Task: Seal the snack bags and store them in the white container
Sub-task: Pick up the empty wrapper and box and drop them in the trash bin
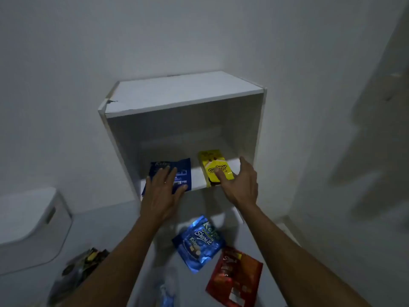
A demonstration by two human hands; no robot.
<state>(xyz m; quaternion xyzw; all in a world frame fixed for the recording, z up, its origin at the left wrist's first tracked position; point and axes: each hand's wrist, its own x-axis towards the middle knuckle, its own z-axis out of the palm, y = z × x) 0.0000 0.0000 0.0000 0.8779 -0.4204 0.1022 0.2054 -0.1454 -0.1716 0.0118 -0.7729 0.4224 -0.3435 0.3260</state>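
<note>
Dim white walls meet in a corner behind a white container (183, 96), an open-fronted box with one shelf inside, its top front left corner chipped. Light is poor and the deep interior of the box is murky, so its back wall is hard to read. On the shelf a dark blue snack bag (177, 171) lies flat at the left, its long axis running front to back and its near end overhanging the shelf's front edge; the left hand (162, 191) rests on it with fingers straight and spread, covering much of its near half. To the right, apart from it with bare shelf between, a yellow snack bag (213, 167) also lies front to back, its far end reaching into the shadow. The right hand (241, 185) is open, thumb laid on the yellow bag's top and fingers spread beyond its right edge near the box's right wall, gripping nothing. Below the shelf, on the pale floor, a shiny blue snack bag (199, 242) lies tilted, just beside a red snack bag (235, 278) cut off near the bottom edge. A blurred dark packet (86, 262) lies at lower left, partly hidden by the left forearm. A white lidded bin (31, 222) stands at far left, cropped.
</note>
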